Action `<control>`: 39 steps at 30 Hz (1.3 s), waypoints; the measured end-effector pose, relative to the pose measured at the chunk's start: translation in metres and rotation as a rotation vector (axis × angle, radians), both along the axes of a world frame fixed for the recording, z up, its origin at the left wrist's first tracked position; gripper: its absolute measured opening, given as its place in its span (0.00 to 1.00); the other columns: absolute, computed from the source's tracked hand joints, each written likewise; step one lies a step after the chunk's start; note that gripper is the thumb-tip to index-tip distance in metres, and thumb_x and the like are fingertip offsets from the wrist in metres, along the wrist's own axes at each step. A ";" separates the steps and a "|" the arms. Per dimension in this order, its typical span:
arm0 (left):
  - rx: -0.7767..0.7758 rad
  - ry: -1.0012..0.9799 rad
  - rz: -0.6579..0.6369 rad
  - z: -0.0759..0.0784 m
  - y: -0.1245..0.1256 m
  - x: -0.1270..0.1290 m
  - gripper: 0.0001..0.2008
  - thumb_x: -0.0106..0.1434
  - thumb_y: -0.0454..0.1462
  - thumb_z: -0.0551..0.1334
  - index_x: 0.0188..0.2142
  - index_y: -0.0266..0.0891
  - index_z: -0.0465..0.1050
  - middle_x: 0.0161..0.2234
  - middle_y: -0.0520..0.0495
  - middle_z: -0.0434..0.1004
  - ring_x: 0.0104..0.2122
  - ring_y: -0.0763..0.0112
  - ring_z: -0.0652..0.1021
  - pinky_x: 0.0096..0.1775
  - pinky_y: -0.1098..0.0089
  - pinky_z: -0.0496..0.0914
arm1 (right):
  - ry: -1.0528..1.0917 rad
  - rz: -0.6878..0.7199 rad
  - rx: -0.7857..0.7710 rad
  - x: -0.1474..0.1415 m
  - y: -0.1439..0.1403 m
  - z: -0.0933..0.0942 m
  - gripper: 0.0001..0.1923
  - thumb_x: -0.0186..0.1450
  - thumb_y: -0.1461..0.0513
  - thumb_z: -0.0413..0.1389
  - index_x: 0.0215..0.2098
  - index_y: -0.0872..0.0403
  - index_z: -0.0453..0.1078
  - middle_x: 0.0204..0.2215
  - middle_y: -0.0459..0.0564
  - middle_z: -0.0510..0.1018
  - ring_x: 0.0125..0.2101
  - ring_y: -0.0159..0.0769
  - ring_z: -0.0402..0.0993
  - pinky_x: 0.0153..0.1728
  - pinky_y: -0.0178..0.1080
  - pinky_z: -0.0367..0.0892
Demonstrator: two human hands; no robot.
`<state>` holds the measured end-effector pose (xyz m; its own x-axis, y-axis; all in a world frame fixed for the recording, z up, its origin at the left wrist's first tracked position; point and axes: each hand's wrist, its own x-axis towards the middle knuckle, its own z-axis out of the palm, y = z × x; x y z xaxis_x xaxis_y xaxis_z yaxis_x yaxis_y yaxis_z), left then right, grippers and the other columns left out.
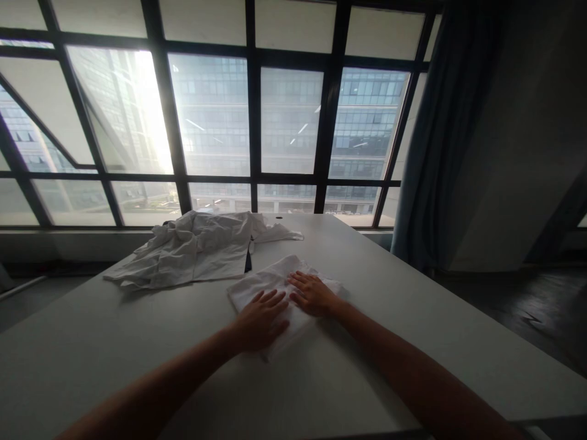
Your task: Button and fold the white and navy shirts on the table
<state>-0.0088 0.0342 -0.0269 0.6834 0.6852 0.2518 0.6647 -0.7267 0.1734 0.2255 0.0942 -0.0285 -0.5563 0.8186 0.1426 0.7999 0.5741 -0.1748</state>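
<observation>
A folded white cloth [266,280] lies on the grey table [137,354] in front of me. My left hand [262,318] rests flat on its near part, palm down, fingers spread. My right hand [312,293] lies flat on the cloth's right side, fingers pointing left. Neither hand grips anything. The two hands sit close together, fingertips almost touching.
A crumpled pile of white garments [197,247] lies farther back on the table, left of the folded cloth. Large dark-framed windows [252,122] fill the wall behind. A dark curtain [440,134] hangs at the right. The table's right edge borders a dark floor [518,305].
</observation>
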 end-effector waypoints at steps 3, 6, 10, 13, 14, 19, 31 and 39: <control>-0.064 0.037 -0.087 -0.012 -0.007 0.006 0.33 0.70 0.54 0.49 0.69 0.44 0.51 0.69 0.41 0.48 0.68 0.52 0.49 0.65 0.48 0.46 | -0.044 -0.068 -0.105 0.008 0.006 0.001 0.35 0.71 0.44 0.38 0.70 0.51 0.50 0.69 0.51 0.48 0.69 0.45 0.40 0.67 0.54 0.37; -0.092 0.056 -0.119 -0.012 -0.010 0.002 0.33 0.70 0.56 0.48 0.69 0.47 0.50 0.70 0.43 0.43 0.69 0.51 0.45 0.65 0.47 0.42 | -0.093 -0.210 -0.167 0.021 0.013 0.003 0.38 0.71 0.41 0.36 0.72 0.52 0.44 0.70 0.51 0.43 0.69 0.46 0.36 0.66 0.56 0.33; -0.135 0.068 -0.173 -0.002 -0.009 -0.005 0.34 0.68 0.57 0.50 0.69 0.48 0.51 0.70 0.43 0.43 0.69 0.49 0.46 0.65 0.45 0.43 | -0.122 -0.326 -0.233 0.035 0.014 0.009 0.38 0.72 0.42 0.34 0.72 0.53 0.38 0.71 0.50 0.40 0.69 0.44 0.35 0.66 0.56 0.34; -0.178 0.008 -0.183 0.005 0.003 -0.015 0.33 0.69 0.56 0.50 0.67 0.45 0.57 0.68 0.43 0.53 0.67 0.53 0.54 0.65 0.52 0.50 | -0.170 -0.374 -0.233 0.036 0.009 0.017 0.38 0.71 0.42 0.36 0.71 0.54 0.45 0.70 0.54 0.46 0.68 0.48 0.42 0.66 0.59 0.34; -0.161 -0.035 -0.117 0.007 0.011 -0.021 0.31 0.70 0.55 0.49 0.66 0.43 0.59 0.67 0.42 0.56 0.67 0.55 0.56 0.65 0.53 0.51 | -0.188 -0.401 -0.202 0.033 0.009 0.021 0.38 0.71 0.42 0.37 0.70 0.55 0.49 0.69 0.57 0.50 0.68 0.50 0.45 0.65 0.60 0.34; -0.036 -0.079 0.272 -0.009 0.056 -0.048 0.33 0.70 0.51 0.49 0.64 0.30 0.60 0.67 0.31 0.54 0.67 0.50 0.54 0.65 0.51 0.50 | -0.102 -0.191 0.093 -0.022 0.022 0.028 0.34 0.72 0.48 0.40 0.70 0.56 0.50 0.69 0.57 0.46 0.69 0.47 0.38 0.66 0.56 0.31; -0.069 0.113 0.308 -0.029 0.069 -0.057 0.36 0.72 0.55 0.40 0.68 0.32 0.52 0.69 0.35 0.45 0.69 0.56 0.48 0.65 0.57 0.48 | -0.174 -0.290 -0.164 0.004 0.100 -0.006 0.43 0.69 0.39 0.30 0.72 0.55 0.41 0.70 0.49 0.41 0.69 0.42 0.36 0.67 0.53 0.33; -0.027 0.054 0.026 -0.004 -0.001 -0.016 0.34 0.72 0.53 0.40 0.69 0.36 0.50 0.69 0.40 0.46 0.69 0.58 0.48 0.66 0.56 0.46 | -0.141 -0.316 -0.173 0.009 0.105 -0.014 0.43 0.69 0.39 0.29 0.72 0.54 0.40 0.71 0.49 0.40 0.70 0.40 0.35 0.67 0.53 0.34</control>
